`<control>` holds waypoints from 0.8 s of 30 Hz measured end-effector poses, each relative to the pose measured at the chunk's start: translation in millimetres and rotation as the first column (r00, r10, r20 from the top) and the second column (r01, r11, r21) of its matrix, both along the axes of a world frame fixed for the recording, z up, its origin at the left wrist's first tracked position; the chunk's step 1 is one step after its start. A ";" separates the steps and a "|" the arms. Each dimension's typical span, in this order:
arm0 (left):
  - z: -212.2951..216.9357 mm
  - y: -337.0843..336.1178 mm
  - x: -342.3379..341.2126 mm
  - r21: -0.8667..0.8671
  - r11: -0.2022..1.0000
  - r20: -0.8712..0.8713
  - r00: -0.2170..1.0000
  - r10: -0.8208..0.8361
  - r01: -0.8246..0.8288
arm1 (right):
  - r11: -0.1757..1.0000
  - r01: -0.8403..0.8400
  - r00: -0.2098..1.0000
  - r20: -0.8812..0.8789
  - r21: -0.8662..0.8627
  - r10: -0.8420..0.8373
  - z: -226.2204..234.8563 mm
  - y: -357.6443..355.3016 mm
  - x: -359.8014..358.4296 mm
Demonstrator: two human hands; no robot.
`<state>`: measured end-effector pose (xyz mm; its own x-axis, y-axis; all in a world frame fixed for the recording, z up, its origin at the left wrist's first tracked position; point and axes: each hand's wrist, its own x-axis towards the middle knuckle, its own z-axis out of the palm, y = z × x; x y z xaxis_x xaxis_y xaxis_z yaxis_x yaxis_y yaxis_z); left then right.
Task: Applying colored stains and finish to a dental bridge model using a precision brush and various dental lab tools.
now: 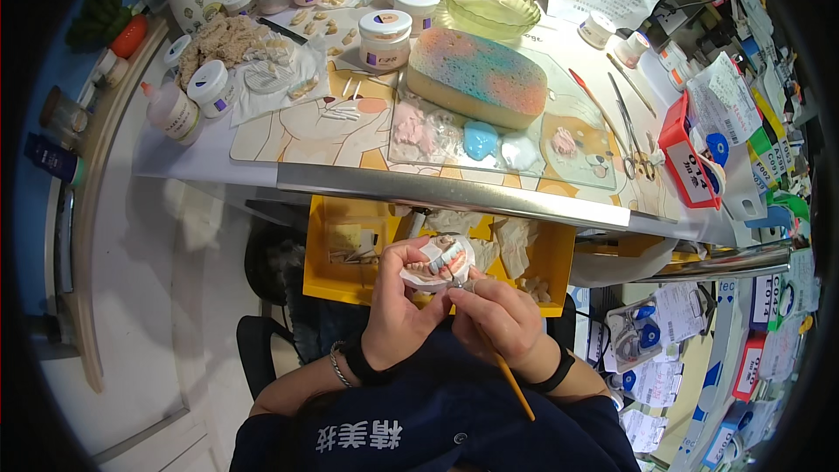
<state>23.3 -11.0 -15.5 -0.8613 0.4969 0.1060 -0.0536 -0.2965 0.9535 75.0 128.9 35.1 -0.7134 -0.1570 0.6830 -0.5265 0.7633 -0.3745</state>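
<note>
A white plaster dental model (454, 249) with a row of teeth and pinkish and grey patches is held over an open yellow drawer. My left hand (395, 319) is closed around its left side, fingers and thumb on the plaster. My right hand (505, 319) pinches a thin brush (517, 392) close to its tip, and the orange-brown handle slants down toward my chest. The brush tip is at the model's lower right edge; whether it touches cannot be made out. On the desk beyond lies a glass slab (577, 170) with pink, blue and white dabs.
The yellow drawer (317, 284) holds crumpled tissues and plaster scraps below the desk's metal edge (419, 189). A multicoloured sponge (476, 79), lidded jars (384, 39), a green glass bowl (489, 9) and scissors (638, 157) lie on the desk. A red tray (686, 157) stands at right.
</note>
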 end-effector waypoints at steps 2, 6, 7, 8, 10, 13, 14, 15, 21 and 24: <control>0.2 -0.4 -0.3 -0.009 1.000 -0.010 1.000 -0.001 0.001 | 1.000 -0.001 1.000 -0.003 0.001 0.001 0.4 -0.2 -0.4; 0.7 -0.2 0.0 -0.010 1.000 -0.013 1.000 0.001 -0.001 | 1.000 0.027 1.000 0.001 0.002 -0.027 2.7 -1.3 -0.8; 0.9 0.3 0.2 -0.009 1.000 -0.010 1.000 0.007 -0.007 | 0.999 0.032 0.999 0.002 0.008 -0.032 2.9 -1.2 -0.6; 1.0 0.6 0.3 -0.008 1.000 -0.008 1.000 0.013 -0.013 | 0.999 0.033 0.999 0.002 0.008 -0.033 2.6 -1.1 -0.6; -1.7 -0.4 0.0 -0.026 1.000 -0.024 1.000 0.015 -0.015 | 1.000 0.028 1.000 0.001 0.002 -0.028 1.6 -0.9 -0.7; -1.4 -0.2 0.4 -0.038 0.999 -0.032 0.999 0.020 -0.021 | 1.000 0.026 1.000 0.003 0.000 -0.026 1.8 -1.2 -0.7; -0.9 0.0 0.6 -0.031 0.999 -0.023 0.999 0.023 -0.024 | 1.000 0.026 1.000 0.002 0.000 -0.026 1.8 -1.0 -0.7; -0.9 -0.1 0.7 -0.031 0.999 -0.024 0.999 0.023 -0.024 | 1.000 0.022 1.000 0.004 -0.002 -0.022 1.9 -0.8 -0.7; 0.1 -0.2 0.3 -0.029 0.999 -0.019 1.000 0.018 -0.019 | 1.000 0.014 1.000 0.009 -0.001 -0.014 3.7 -0.7 -0.8; 0.0 -0.4 0.0 -0.033 0.999 -0.033 0.999 0.011 -0.012 | 1.000 0.015 1.000 0.005 0.002 -0.015 3.5 -0.5 -0.8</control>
<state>23.3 -11.5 -15.5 -0.8631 0.4910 0.1184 -0.0186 -0.2650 0.9641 74.2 128.4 38.7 -0.7191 -0.1473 0.6792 -0.5132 0.7716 -0.3760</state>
